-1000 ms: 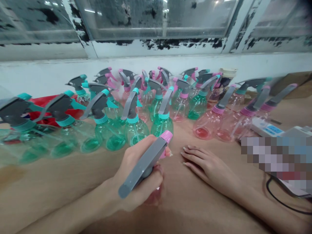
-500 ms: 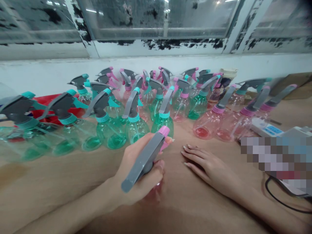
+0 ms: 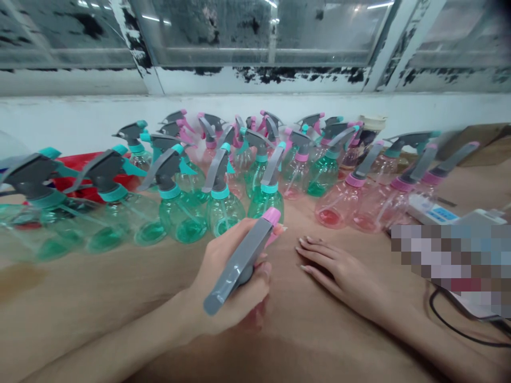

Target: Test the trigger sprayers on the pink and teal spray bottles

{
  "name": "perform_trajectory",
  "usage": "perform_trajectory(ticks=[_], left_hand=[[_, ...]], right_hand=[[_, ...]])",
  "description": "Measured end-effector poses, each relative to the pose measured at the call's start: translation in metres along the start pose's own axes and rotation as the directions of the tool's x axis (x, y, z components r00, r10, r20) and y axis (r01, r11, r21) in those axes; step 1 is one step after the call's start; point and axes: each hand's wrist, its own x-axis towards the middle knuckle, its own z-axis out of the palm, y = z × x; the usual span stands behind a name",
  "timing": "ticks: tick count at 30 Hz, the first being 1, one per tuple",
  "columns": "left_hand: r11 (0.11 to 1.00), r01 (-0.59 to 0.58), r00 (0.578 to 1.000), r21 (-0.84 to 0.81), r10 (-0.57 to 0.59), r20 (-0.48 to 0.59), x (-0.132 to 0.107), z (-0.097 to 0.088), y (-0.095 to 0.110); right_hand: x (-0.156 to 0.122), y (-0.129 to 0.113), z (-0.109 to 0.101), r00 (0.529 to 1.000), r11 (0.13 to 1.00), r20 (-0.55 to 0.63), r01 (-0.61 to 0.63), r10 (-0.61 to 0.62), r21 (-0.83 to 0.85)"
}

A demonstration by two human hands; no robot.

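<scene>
My left hand is wrapped round the neck of a spray bottle with a grey head and pink nozzle. Its pink body shows only in part below my fingers. On the bare tabletop my right hand lies palm down, fingers stretched out, holding nothing. Just beyond my left hand stands a green spray bottle with a turquoise collar. Pink spray bottles stand past the fingertips of my right hand.
Several green spray bottles line the left side, and more pink and green ones crowd behind. A red item lies at the left. Right are a white power strip, a black cable, a cardboard piece and a blurred-out patch.
The spray bottle's head in my left hand has shifted very slightly to the right. My right hand and the standing bottles look the same.
</scene>
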Motion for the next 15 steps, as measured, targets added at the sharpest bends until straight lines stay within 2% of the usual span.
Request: perform_trajectory(ticks=[4,10,15], left_hand=[[0.999,0.029,0.999,-0.035,-0.028,0.023,0.0011,-0.0016,-0.0016],[0.996,-0.038,0.998,0.078,0.034,0.044,0.0031,-0.007,0.0006],[0.995,-0.067,0.997,0.079,0.064,0.043,0.0044,-0.0078,-0.0013]], right_hand=[[-0.0008,0.0,0.0007,1.0,1.0,-0.013,-0.004,0.004,0.006],[-0.0002,-0.0005,0.0005,1.0,1.0,-0.015,0.002,-0.002,0.006],[0.0002,-0.0011,0.0002,1.0,1.0,-0.016,-0.003,0.003,0.007]])
